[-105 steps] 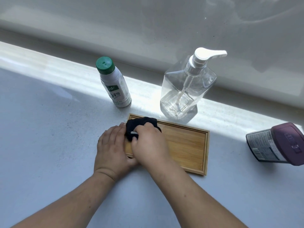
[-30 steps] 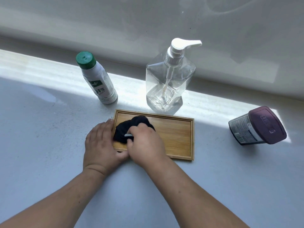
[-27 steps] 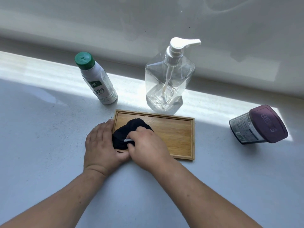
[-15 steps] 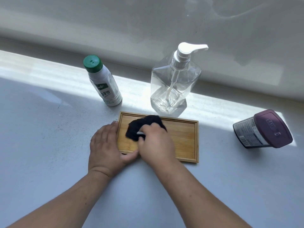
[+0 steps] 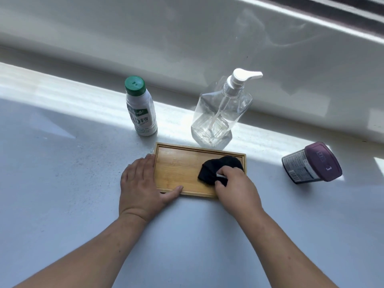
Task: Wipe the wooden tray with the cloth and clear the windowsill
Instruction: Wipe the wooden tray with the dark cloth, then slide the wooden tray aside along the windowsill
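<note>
A small rectangular wooden tray (image 5: 178, 166) lies flat on the white windowsill (image 5: 62, 183). My right hand (image 5: 236, 189) grips a bunched black cloth (image 5: 220, 168) and presses it onto the tray's right end. My left hand (image 5: 143, 186) lies flat against the tray's left edge, fingers spread, with the thumb along the tray's near rim, holding it still. Part of the cloth is hidden under my right fingers.
Behind the tray stand a white bottle with a green cap (image 5: 140, 107) at the left and a clear pump dispenser (image 5: 221, 115) in the middle. A jar with a purple lid (image 5: 311, 163) lies on its side at the right. The window frame (image 5: 187, 48) runs along the back.
My right hand has slid the black cloth from the tray's left end to its right end. My left hand stays at the left edge. The camera view has shifted slightly.
</note>
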Action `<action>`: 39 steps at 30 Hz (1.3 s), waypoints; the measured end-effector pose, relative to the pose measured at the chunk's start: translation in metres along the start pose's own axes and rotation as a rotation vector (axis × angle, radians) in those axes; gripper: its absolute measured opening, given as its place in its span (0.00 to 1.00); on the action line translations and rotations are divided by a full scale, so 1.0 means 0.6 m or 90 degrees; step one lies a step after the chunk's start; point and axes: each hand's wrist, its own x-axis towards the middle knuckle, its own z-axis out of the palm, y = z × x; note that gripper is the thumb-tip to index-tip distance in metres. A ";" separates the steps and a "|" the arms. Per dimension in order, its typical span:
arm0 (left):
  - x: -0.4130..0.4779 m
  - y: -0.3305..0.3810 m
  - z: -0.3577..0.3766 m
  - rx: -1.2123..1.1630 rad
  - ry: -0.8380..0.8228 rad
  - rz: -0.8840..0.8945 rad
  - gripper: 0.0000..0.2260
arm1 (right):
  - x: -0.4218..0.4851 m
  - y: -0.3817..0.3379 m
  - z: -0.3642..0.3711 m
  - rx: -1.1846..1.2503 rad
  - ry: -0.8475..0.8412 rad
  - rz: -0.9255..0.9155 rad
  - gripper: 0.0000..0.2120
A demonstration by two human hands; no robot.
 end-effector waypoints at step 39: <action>-0.122 0.437 -0.083 -0.501 -0.510 -0.181 0.13 | -0.271 0.442 -0.227 0.615 0.171 0.359 0.34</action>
